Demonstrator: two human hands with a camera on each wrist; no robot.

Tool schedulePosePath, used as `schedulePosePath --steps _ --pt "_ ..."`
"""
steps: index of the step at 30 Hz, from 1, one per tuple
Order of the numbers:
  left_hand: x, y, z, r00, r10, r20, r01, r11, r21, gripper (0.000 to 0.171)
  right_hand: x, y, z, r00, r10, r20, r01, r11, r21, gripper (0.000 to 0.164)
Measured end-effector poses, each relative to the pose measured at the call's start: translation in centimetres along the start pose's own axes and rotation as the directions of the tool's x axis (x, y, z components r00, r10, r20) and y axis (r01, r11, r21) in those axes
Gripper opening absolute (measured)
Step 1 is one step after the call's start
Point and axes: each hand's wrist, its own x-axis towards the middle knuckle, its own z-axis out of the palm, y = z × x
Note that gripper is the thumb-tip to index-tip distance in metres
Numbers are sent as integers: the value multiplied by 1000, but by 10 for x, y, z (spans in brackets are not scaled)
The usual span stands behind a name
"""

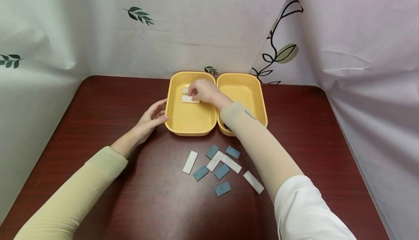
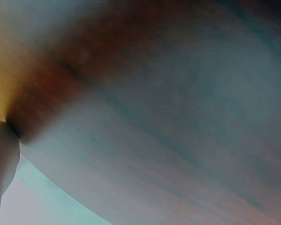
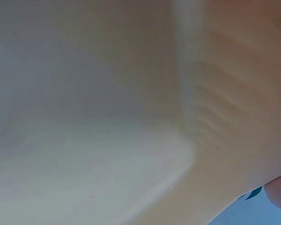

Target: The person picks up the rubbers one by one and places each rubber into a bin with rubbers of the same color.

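My right hand reaches into the left yellow tray, its fingertips pinching a white rectangular tile low over the tray floor. Just behind that tile lies another white tile, partly covered by the fingers. At the tray's left side, my left hand holds the wall, thumb tip at the rim and the other fingers along the outside. The left wrist view shows a blurred finger at its left edge; the right wrist view is mostly blurred tray wall.
A second yellow tray stands against the first on the right, a dark thing in its near corner. In front, several white tiles and several blue-grey tiles lie scattered on the dark red table. A patterned curtain hangs behind.
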Motion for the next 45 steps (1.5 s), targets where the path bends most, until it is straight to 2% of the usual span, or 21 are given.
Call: schedulePosePath --steps 6,26,45 --pt "0 -1 1 1000 21 0 -21 1000 -8 70 0 0 1 1000 9 -10 -9 1000 -19 15" --pt "2 -3 -1 1000 26 9 -26 1000 -4 69 0 1 2 999 39 -20 -40 997 -68 16" --pt "2 -3 0 1000 30 7 -30 999 -30 68 1 0 4 1000 9 6 -8 995 -102 23"
